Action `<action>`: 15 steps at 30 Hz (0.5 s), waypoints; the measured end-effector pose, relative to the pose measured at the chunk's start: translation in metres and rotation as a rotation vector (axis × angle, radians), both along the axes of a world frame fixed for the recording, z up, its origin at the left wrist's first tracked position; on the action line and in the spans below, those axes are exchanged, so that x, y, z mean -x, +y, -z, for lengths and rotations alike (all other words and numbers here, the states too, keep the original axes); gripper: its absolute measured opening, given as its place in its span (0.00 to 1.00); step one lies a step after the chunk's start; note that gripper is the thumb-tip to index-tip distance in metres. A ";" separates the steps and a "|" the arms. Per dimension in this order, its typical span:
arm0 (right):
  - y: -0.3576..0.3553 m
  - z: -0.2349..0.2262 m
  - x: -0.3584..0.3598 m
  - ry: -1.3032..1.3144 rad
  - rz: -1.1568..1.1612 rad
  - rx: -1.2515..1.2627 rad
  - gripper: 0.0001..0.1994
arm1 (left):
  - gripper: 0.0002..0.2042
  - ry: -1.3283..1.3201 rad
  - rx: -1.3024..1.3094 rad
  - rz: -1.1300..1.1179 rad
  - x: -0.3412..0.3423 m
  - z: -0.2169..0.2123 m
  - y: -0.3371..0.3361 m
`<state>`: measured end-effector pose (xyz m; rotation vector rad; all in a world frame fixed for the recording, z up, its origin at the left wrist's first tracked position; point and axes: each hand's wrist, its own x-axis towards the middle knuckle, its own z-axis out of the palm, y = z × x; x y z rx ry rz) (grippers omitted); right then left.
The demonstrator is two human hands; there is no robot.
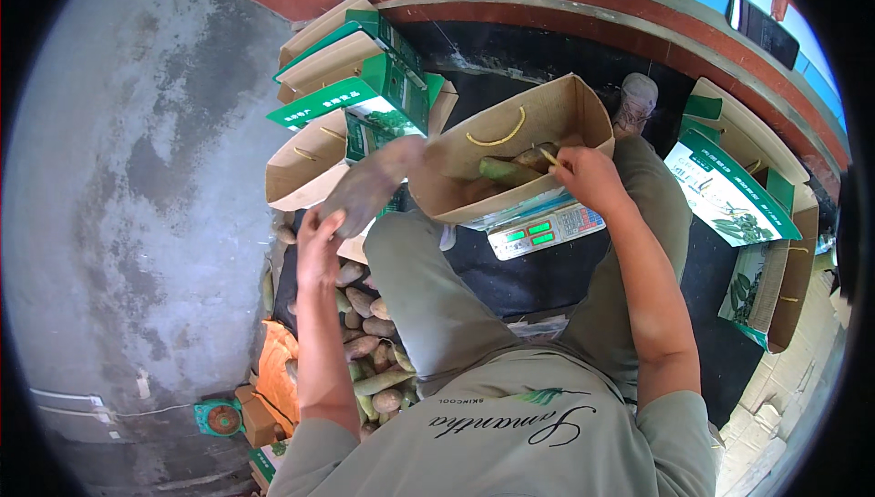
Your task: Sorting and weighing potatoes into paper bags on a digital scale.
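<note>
Slanting forward from the clasping left hand (320, 240) is a root (372, 189); the right hand (591, 178) pinches cord (549, 158).

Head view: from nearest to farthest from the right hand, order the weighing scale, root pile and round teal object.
From the right hand:
1. Weighing scale, just below
2. Root pile, lower left
3. Round teal object, far lower left

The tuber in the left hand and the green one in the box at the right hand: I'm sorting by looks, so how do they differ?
Colour: the held tuber looks brownish-purple, the green tuber green. Place: the held tuber is in the left hand; the green tuber lies in the box. Sharpness: the held tuber is blurred, the green tuber clearer. Both look elongated.
</note>
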<state>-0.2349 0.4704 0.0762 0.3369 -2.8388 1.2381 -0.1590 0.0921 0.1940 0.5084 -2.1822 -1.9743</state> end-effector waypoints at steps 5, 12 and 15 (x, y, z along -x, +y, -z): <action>0.005 0.017 -0.007 -0.072 -0.160 -0.298 0.05 | 0.26 -0.146 0.107 0.211 0.058 0.024 0.068; 0.000 0.026 -0.002 -0.083 -0.203 -0.421 0.07 | 0.29 -0.210 0.356 0.344 0.115 0.097 0.132; -0.001 0.019 -0.004 -0.081 -0.209 -0.397 0.07 | 0.29 -0.264 0.213 0.337 0.120 0.111 0.155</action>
